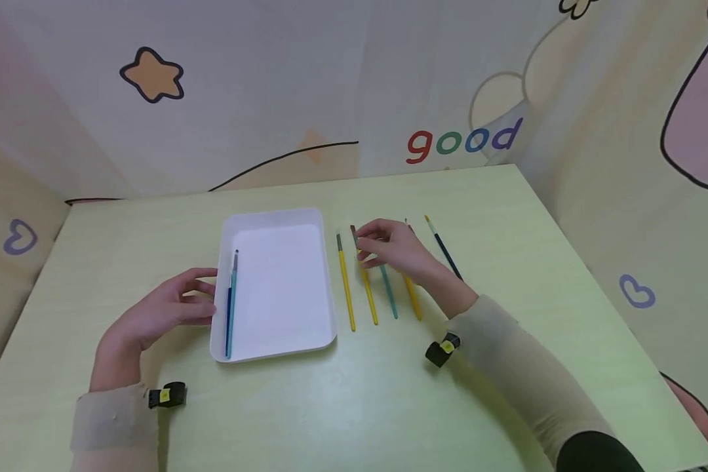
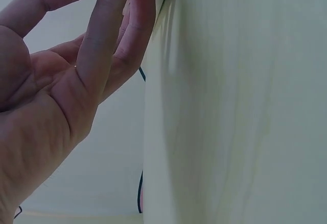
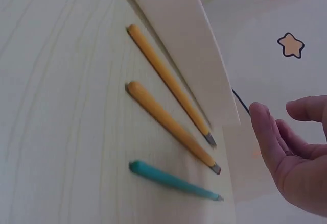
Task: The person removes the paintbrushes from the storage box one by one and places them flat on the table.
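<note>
A white tray (image 1: pixel 283 288) lies on the table with two paintbrushes along its left side, one teal (image 1: pixel 233 288) and one dark blue (image 1: pixel 228 318). My left hand (image 1: pixel 174 301) is at the tray's left edge, its loosely bent fingers right at the rim. Over a row of paintbrushes right of the tray hovers my right hand (image 1: pixel 398 248), thumb and fingers apart, holding nothing. Below it lie a yellow brush (image 1: pixel 367 288), a teal brush (image 1: pixel 389 295) and another yellow brush (image 1: pixel 412 298), partly hidden by the hand. Nearest the tray is one more yellow brush (image 1: pixel 345 285).
A dark blue paintbrush (image 1: pixel 445 249) lies slanted at the right end of the row, its lower end at the right forearm. The pale wooden table (image 1: pixel 342 419) meets a wall (image 1: pixel 330 78) with printed drawings at the back. Dark devices sit at both wrists.
</note>
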Action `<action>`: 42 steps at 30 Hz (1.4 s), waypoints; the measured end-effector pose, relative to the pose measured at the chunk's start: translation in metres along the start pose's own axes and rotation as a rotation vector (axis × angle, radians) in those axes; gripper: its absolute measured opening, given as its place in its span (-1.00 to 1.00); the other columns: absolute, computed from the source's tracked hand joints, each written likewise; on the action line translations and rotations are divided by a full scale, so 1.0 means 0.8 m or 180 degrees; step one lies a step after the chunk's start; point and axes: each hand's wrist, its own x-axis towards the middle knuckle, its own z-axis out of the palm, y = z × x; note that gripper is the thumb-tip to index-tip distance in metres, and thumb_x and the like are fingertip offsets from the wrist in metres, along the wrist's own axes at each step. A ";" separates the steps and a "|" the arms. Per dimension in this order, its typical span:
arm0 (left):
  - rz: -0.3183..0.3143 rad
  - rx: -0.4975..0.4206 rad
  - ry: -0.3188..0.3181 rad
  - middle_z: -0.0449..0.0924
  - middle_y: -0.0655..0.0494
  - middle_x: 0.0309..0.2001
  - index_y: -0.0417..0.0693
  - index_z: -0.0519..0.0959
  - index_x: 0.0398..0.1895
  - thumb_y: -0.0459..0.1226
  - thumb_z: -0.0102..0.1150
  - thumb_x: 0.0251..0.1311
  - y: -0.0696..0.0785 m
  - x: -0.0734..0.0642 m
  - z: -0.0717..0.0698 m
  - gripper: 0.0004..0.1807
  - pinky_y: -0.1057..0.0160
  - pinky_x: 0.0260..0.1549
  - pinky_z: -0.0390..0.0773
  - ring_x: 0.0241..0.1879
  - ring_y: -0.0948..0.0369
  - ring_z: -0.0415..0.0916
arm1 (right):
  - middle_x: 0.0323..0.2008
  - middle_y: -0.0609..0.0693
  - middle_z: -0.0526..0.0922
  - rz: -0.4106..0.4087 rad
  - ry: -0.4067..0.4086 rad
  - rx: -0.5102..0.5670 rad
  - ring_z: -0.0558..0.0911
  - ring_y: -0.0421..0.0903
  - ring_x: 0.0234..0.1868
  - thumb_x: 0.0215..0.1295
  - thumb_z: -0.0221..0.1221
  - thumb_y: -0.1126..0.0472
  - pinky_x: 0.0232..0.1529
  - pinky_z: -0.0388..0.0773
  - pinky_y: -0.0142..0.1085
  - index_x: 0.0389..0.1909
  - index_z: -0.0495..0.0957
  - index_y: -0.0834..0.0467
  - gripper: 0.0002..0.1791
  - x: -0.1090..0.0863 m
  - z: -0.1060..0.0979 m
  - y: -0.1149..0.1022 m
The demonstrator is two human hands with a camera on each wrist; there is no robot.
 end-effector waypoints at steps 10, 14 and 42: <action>0.0061 -0.0099 -0.0032 0.34 -0.31 0.23 -0.17 0.12 0.56 -0.35 0.30 0.33 -0.002 0.000 -0.002 -0.19 0.17 -0.02 0.69 0.05 0.00 0.54 | 0.21 0.43 0.48 -0.0041 -0.0741 0.0619 0.63 0.24 0.13 0.52 0.14 0.31 0.09 0.65 -0.02 0.32 0.32 0.48 -0.52 0.010 0.056 -0.018; 0.0076 -0.0133 -0.0060 0.34 -0.30 0.24 -0.14 0.10 0.57 -0.34 0.31 0.34 -0.005 -0.001 -0.003 -0.18 0.17 -0.02 0.69 0.05 0.03 0.55 | 0.26 0.40 0.45 0.0023 -0.0898 0.0692 0.62 0.20 0.17 0.54 0.12 0.31 0.07 0.67 -0.10 0.36 0.28 0.47 -0.50 0.016 0.082 -0.023; 0.0023 -0.0223 -0.0146 0.31 -0.31 0.27 -0.01 0.05 0.62 -0.30 0.32 0.34 -0.009 -0.003 -0.004 -0.12 0.15 -0.02 0.69 0.06 -0.05 0.59 | 0.13 0.23 0.64 0.0962 -0.1120 0.1259 0.66 0.09 0.16 0.52 0.14 0.29 0.07 0.66 -0.14 0.33 0.39 0.42 -0.54 0.026 0.212 -0.020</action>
